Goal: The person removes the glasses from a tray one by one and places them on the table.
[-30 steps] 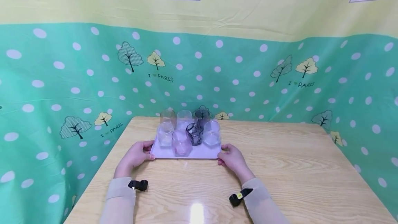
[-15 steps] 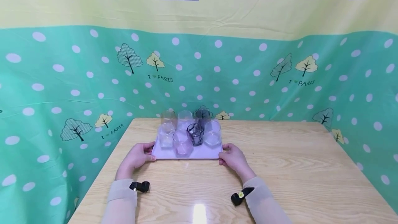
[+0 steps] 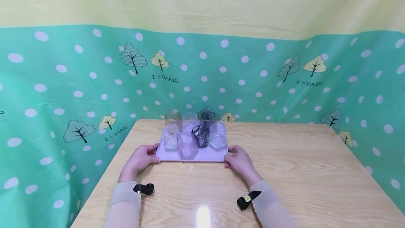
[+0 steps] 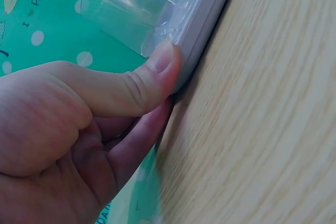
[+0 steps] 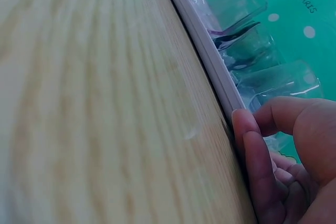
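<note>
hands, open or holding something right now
Left hand: holding the tray, near left corner.
Right hand: holding the tray, near right corner.

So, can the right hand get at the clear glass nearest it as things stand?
Probably yes, if it lets go: the right hand holds the tray, but nothing stands between it and the clear glass.

My head camera looks forward and down from well back, over the pale wood-grain table [image 3: 300, 171] to the green, white-dotted cloth [image 3: 232, 78]. My small black wrist cameras [image 3: 149, 189] look slantwise, close up, at my left hand [image 3: 139, 159] and my right hand [image 3: 240, 161]; all three views share the front edge of the flat, pale lilac tray [image 3: 210, 155].
</note>
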`<state>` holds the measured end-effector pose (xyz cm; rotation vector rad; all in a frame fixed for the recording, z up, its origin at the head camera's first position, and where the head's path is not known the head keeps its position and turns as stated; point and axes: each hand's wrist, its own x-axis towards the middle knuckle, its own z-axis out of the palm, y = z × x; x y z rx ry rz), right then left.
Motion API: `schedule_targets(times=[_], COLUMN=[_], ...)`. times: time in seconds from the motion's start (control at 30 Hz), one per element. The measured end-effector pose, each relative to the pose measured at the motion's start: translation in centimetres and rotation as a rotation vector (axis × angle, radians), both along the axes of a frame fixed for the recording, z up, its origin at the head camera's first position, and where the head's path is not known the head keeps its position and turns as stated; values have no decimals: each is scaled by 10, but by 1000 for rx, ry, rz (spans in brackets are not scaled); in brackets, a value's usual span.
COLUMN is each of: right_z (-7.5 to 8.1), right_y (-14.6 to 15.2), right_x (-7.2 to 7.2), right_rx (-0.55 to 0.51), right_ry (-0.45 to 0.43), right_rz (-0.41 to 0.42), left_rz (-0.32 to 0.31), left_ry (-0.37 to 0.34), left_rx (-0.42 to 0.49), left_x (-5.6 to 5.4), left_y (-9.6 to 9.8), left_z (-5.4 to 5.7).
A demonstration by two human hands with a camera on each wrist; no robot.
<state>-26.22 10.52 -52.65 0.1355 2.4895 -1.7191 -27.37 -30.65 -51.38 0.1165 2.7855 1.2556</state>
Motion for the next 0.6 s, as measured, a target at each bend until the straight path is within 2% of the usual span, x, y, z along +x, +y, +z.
schedule_targets(times=[0.17, 0.33, 0.5, 0.6], right_z=[-3, -4, 0, 5], right_y=[4, 10, 20, 26], right_x=[-3, -6, -14, -18], right_rx=[-29, -111, -158, -160], right_ry=[-3, -57, -114, -127], right_rz=[24, 70, 137, 145], left_rz=[12, 15, 16, 23], left_ry=[-18, -45, -32, -30], left_rx=[20, 26, 14, 7], left_x=[-1, 1, 1, -1], left_y=[0, -2, -2, -1], left_z=[-1, -3, -4, -3])
